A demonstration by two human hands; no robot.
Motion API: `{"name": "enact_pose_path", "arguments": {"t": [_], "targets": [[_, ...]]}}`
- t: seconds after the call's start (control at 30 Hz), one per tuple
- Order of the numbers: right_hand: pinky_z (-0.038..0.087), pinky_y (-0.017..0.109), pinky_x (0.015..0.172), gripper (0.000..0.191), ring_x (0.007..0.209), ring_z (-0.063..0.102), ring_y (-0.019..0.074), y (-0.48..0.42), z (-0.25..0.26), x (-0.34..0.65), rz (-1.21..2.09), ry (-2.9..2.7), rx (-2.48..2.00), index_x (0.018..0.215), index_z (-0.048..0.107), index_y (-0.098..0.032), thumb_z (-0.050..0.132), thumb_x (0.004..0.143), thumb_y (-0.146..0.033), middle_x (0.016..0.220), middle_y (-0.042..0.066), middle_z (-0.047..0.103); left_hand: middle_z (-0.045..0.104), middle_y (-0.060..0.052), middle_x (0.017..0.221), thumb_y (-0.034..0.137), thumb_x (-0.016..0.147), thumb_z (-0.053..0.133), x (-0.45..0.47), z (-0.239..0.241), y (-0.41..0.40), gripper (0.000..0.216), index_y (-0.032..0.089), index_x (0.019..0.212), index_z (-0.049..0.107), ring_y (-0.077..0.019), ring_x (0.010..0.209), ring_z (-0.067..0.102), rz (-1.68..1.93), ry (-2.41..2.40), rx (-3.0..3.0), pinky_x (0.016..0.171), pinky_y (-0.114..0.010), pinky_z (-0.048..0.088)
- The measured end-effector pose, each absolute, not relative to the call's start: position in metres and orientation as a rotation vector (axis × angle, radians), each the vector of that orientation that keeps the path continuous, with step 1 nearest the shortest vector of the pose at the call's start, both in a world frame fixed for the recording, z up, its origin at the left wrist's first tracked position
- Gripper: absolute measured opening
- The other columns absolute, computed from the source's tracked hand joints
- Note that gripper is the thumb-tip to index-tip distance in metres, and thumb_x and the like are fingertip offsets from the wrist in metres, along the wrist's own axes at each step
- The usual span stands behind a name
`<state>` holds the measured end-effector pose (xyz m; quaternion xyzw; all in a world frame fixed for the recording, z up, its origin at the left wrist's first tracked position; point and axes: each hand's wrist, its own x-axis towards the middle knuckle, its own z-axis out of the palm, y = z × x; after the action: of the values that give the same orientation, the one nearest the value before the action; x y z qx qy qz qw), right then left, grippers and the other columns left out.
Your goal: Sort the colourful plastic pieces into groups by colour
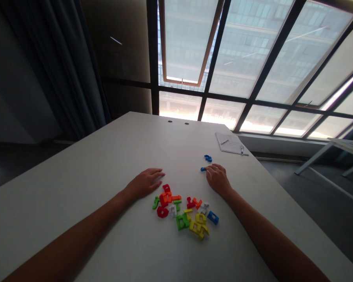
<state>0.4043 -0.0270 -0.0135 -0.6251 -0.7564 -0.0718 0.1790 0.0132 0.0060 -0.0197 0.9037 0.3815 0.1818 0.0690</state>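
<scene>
My right hand [217, 177] has its fingers closed on a small blue plastic block [203, 169] at the tabletop. Just beyond it lies a little cluster of blue blocks [208, 158]. My left hand [147, 180] rests on the table with its fingers stretched out and nothing in them. Between my forearms is a loose pile of plastic blocks: red [162, 212], orange [176, 197], green [182, 221], yellow [200, 218] and white [204, 207] ones. One more blue block [213, 217] sits at the pile's right side.
The white table [120, 149] narrows toward the windows. Near its far right edge lies a paper pad [230, 142] with a pen [242, 149] by it. Two cable holes are at the far end. A dark curtain [61, 66] hangs at left; another table [347, 147] stands right.
</scene>
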Motion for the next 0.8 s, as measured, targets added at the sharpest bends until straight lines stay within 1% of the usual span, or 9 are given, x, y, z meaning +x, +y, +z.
{"name": "enact_pose_path", "arguments": {"t": [0.13, 0.23, 0.3, 0.43, 0.53, 0.7, 0.8], "targets": [[0.027, 0.046, 0.115, 0.041, 0.128, 0.05, 0.0294, -0.026, -0.01, 0.4, -0.257, -2.168, -1.826, 0.133, 0.068, -0.017, 0.044, 0.101, -0.028, 0.13, 0.014, 0.067, 0.06, -0.008, 0.148, 0.043, 0.102, 0.049, 0.014, -0.019, 0.006, 0.042, 0.027, 0.138, 0.065, -0.0275, 0.132, 0.057, 0.533, 1.154, 2.716, 0.112, -0.046, 0.049], [0.028, 0.047, 0.114, 0.046, 0.127, 0.051, 0.0312, -0.024, -0.012, 0.398, -0.248, -2.201, -1.869, 0.14, 0.062, -0.016, 0.047, 0.1, -0.032, 0.131, 0.017, 0.065, 0.061, -0.008, 0.147, 0.043, 0.102, 0.05, 0.014, -0.018, 0.005, 0.042, 0.027, 0.137, 0.066, -0.0277, 0.132, 0.057, 0.558, 1.14, 2.72, 0.112, -0.046, 0.048], [0.028, 0.046, 0.114, 0.049, 0.128, 0.05, 0.0313, -0.021, -0.015, 0.399, -0.249, -2.187, -1.869, 0.144, 0.058, -0.015, 0.048, 0.099, -0.032, 0.135, 0.018, 0.062, 0.061, -0.008, 0.147, 0.043, 0.102, 0.05, 0.013, -0.018, 0.005, 0.042, 0.027, 0.137, 0.066, -0.0274, 0.132, 0.057, 0.564, 1.139, 2.719, 0.112, -0.045, 0.049], [0.022, 0.046, 0.12, 0.048, 0.139, 0.042, 0.0309, -0.018, -0.021, 0.403, -0.26, -2.178, -1.807, 0.143, 0.057, -0.015, 0.048, 0.098, -0.031, 0.149, 0.016, 0.054, 0.061, -0.008, 0.147, 0.044, 0.102, 0.049, 0.013, -0.019, 0.006, 0.043, 0.027, 0.138, 0.066, -0.0272, 0.132, 0.057, 0.561, 1.147, 2.717, 0.112, -0.045, 0.049], [0.019, 0.047, 0.121, 0.046, 0.141, 0.041, 0.0295, -0.017, -0.021, 0.405, -0.221, -2.22, -1.789, 0.142, 0.058, -0.017, 0.046, 0.1, -0.03, 0.145, 0.014, 0.057, 0.061, -0.009, 0.147, 0.044, 0.102, 0.05, 0.013, -0.018, 0.006, 0.043, 0.027, 0.138, 0.066, -0.0274, 0.131, 0.058, 0.559, 1.149, 2.718, 0.112, -0.045, 0.049], [0.026, 0.046, 0.117, 0.047, 0.132, 0.048, 0.0306, -0.015, -0.017, 0.403, -0.249, -2.251, -1.829, 0.143, 0.058, -0.016, 0.047, 0.1, -0.032, 0.14, 0.017, 0.058, 0.06, -0.009, 0.148, 0.042, 0.102, 0.049, 0.014, -0.017, 0.005, 0.043, 0.026, 0.139, 0.065, -0.0272, 0.133, 0.057, 0.516, 1.163, 2.722, 0.113, -0.046, 0.048], [0.028, 0.047, 0.115, 0.051, 0.134, 0.046, 0.032, -0.014, -0.018, 0.403, -0.235, -2.258, -1.856, 0.149, 0.051, -0.016, 0.046, 0.101, -0.034, 0.145, 0.018, 0.055, 0.06, -0.008, 0.148, 0.043, 0.102, 0.05, 0.015, -0.016, 0.005, 0.043, 0.026, 0.138, 0.066, -0.0276, 0.132, 0.057, 0.533, 1.16, 2.723, 0.112, -0.046, 0.048]]}}
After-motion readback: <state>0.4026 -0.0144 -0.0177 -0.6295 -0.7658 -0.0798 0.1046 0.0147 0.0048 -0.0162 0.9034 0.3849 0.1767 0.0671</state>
